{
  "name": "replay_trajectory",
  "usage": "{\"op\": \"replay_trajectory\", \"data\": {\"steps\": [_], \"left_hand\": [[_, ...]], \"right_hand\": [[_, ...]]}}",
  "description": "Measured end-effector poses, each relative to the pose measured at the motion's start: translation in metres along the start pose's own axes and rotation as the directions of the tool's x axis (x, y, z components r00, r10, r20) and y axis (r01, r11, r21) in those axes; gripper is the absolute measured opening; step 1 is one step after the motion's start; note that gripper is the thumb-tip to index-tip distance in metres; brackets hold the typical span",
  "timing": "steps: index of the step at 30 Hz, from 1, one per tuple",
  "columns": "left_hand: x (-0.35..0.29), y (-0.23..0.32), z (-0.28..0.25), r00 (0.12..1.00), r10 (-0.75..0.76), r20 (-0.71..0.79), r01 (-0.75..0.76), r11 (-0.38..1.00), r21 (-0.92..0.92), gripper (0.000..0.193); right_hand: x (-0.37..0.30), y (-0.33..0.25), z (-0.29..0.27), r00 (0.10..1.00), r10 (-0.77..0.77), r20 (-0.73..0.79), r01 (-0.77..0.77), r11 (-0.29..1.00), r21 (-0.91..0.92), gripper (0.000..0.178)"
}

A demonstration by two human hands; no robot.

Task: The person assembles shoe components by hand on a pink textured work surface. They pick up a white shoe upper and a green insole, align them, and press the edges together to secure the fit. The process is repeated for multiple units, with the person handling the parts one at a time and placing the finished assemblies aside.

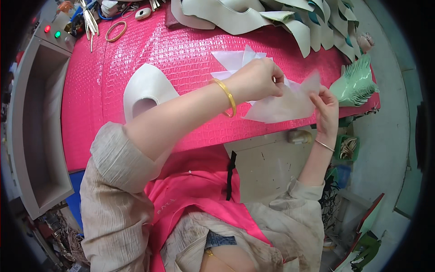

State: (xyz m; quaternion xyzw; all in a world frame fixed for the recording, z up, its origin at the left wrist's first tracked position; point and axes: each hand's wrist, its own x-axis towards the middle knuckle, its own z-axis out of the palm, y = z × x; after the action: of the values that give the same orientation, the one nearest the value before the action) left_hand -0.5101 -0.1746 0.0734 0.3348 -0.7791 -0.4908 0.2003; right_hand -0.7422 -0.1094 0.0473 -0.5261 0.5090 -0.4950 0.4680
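Observation:
Between my two hands hangs a thin, translucent white sheet piece with pointed corners, over the table's near edge. My left hand, a gold bangle at its wrist, pinches the sheet's upper left part between thumb and fingers. At the sheet's right side my right hand is closed on it with thumb and fingertips. More thin white sheet pieces lie loosely on the table just beyond my left hand, partly hidden by it. Beside my left forearm lies a white curved piece with a rounded cut-out, which looks like a shoe upper.
The pink textured table cover ends close to me. White cut pieces are heaped at the far side. Green fringed pieces sit at the right corner. A tape ring lies far left, near a grey box with lights.

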Motion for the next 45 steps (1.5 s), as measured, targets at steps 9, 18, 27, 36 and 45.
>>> {"op": "replay_trajectory", "data": {"steps": [9,18,27,36,45], "left_hand": [[-0.018,0.051,0.008,0.923,-0.221,0.315,0.336,0.86,-0.383,0.016],[-0.012,0.084,0.068,0.869,-0.118,0.48,0.407,0.723,-0.559,0.012],[-0.006,0.072,0.058,0.876,-0.162,0.453,0.392,0.787,-0.476,0.012],[0.01,0.054,0.033,0.99,-0.14,0.03,0.138,0.989,0.058,0.017],[-0.011,0.053,-0.006,0.953,-0.207,0.219,0.282,0.87,-0.404,0.021]], "right_hand": [[-0.106,-0.006,-0.046,0.737,-0.377,-0.561,0.616,0.716,0.328,0.013],[-0.19,-0.027,-0.087,0.58,-0.32,-0.749,0.714,0.642,0.278,0.016],[-0.208,-0.019,-0.066,0.489,-0.784,-0.381,0.719,0.61,-0.332,0.022],[-0.251,-0.005,-0.07,0.309,-0.694,-0.651,0.604,0.672,-0.429,0.028],[-0.205,-0.039,-0.05,0.852,-0.479,-0.21,0.409,0.861,-0.303,0.018]]}}
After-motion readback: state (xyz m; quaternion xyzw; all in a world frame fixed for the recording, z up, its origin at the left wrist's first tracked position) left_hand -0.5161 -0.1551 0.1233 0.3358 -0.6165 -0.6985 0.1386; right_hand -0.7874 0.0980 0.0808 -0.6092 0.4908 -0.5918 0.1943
